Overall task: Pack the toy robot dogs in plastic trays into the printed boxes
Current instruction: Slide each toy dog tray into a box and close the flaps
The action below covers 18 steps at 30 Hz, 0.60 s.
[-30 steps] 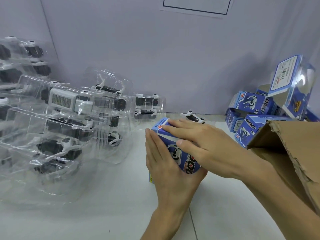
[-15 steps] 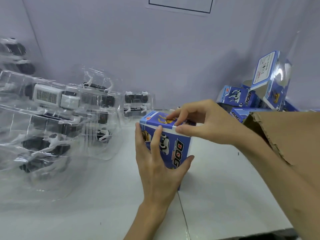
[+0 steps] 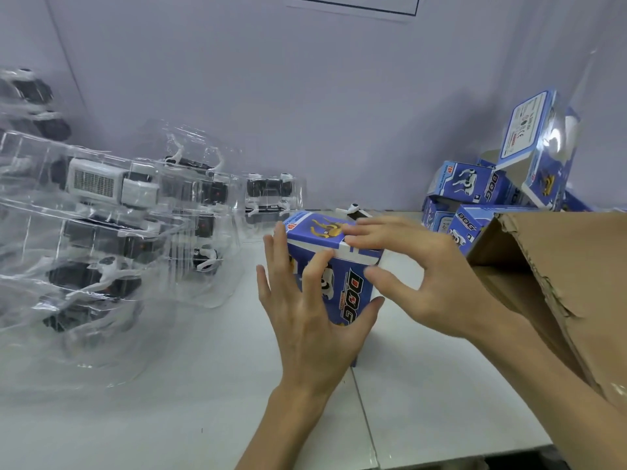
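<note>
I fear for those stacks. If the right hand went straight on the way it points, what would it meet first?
The right hand lies on the box top, pointing left. Past the box, it would probably meet the small clear tray first; depth is unclear.

Bench (image 3: 169,418) lies bare from 5 to 7 o'clock; stacked toy-dog trays (image 3: 112,239) crowd 9, cardboard carton (image 3: 570,273) blocks 3, printed boxes (image 3: 475,184) fill 2.

Packing bench, stacked toy trays (image 3: 112,212), printed boxes (image 3: 475,184)
</note>
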Each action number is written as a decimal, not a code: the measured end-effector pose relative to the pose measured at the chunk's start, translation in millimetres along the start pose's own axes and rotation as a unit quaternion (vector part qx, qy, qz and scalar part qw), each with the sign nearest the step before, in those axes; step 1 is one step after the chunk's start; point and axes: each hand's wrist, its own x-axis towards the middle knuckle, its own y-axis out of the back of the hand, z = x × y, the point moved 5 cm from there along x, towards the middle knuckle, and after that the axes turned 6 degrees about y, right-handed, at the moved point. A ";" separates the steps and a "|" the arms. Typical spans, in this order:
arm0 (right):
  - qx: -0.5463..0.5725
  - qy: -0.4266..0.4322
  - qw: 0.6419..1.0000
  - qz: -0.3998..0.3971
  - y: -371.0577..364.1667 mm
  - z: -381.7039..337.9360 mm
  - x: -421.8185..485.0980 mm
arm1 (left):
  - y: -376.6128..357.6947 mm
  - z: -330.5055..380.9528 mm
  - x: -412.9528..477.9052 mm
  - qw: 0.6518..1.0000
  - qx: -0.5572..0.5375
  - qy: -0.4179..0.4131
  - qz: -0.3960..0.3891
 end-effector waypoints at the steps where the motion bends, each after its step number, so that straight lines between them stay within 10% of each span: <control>1: -0.002 -0.002 1.000 -0.012 -0.8 0.5 -4.3 | 0.2 1.1 3.0 1.000 -0.002 -0.010 0.001; 18: 0.012 -0.032 0.999 0.027 1.3 1.9 -2.1 | -2.7 10.8 15.4 0.996 -0.013 -0.065 -0.056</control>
